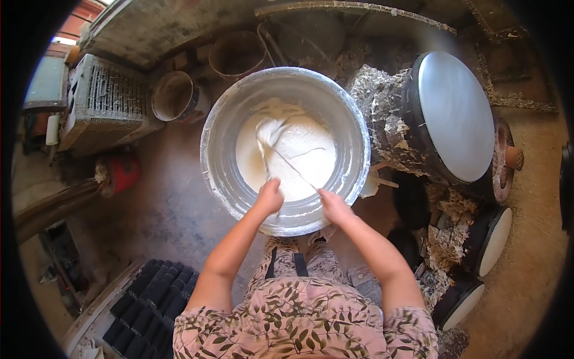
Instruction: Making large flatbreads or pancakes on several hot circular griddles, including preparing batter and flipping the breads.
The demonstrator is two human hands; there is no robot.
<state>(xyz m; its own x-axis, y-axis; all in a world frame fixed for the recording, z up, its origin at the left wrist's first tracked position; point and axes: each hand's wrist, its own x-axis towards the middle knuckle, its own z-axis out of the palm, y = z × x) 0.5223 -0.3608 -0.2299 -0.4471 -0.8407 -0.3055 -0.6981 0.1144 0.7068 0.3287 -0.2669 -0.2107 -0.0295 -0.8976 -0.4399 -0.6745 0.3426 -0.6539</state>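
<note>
A large round metal pot (215, 188) stands before me, its rim smeared white. In its bottom lies a pale, creamy batter or similar white mass (309, 143). My left hand (270, 196) is closed on one thin stick or handle that reaches down into the pot, and my right hand (334, 206) grips a second thin stick, slanting up and left. The two meet or cross near a blurred, batter-coated part (269, 133) over the white mass; what that part is, I cannot tell.
Right of the pot stands a crusted stove with a round pale metal plate (455, 116); smaller round plates (495, 241) sit below it. A bucket (172, 96) and a slatted crate (112, 94) are upper left, a red container (121, 175) left, dark cylindrical blocks (152, 296) lower left.
</note>
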